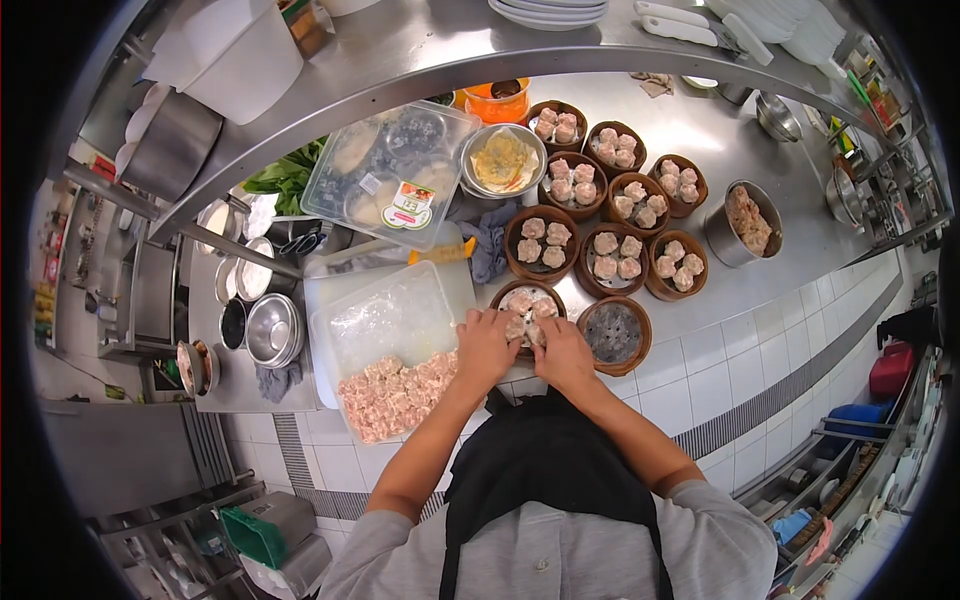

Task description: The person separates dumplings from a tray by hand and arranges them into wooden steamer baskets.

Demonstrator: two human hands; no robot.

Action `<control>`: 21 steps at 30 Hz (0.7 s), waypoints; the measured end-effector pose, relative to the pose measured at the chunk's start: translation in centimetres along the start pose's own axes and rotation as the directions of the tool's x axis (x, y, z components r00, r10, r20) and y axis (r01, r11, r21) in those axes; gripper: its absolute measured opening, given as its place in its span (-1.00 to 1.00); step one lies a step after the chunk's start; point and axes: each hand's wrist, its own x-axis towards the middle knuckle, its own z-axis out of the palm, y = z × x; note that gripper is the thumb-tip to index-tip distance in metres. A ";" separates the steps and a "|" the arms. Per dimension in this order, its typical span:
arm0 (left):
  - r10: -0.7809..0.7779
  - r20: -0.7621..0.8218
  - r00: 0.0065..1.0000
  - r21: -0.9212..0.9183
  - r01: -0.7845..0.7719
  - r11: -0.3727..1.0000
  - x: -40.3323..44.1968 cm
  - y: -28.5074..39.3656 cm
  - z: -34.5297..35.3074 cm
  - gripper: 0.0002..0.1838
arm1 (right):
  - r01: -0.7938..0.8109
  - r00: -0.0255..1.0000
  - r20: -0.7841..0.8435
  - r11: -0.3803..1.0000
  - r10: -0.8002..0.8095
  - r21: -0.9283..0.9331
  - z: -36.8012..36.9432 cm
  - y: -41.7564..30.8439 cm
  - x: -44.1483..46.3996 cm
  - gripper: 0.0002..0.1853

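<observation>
Both of my hands reach into a small bamboo steamer (512,288) at the counter's front edge. Pleated siu mai dumplings (518,303) sit inside it. My left hand (485,348) comes in from the left, its fingers closed at a dumpling. From the right, my right hand (563,352) has its fingers closed on a dumpling at the front of the same steamer; the fingers partly hide what they grip. Just right stands a steamer (648,345) showing only its dark perforated base. To the left, a clear plastic tub (335,335) holds many raw siu mai (395,395) in its near half.
Several filled bamboo steamers (572,228) stand behind my hands. A metal pot of filling (750,222) is at the right. A lidded clear box (385,165), a bowl of wrappers (503,160) and a blue-grey cloth (492,245) lie farther back. A steel shelf (420,85) overhangs the counter.
</observation>
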 end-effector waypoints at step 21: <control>-0.183 -0.331 0.926 -0.335 0.066 0.940 -5.6 -5.7 -6.8 -0.62 | 0.096 0.940 0.286 0.949 -0.187 0.301 -0.4 -6.9 2.0 -0.54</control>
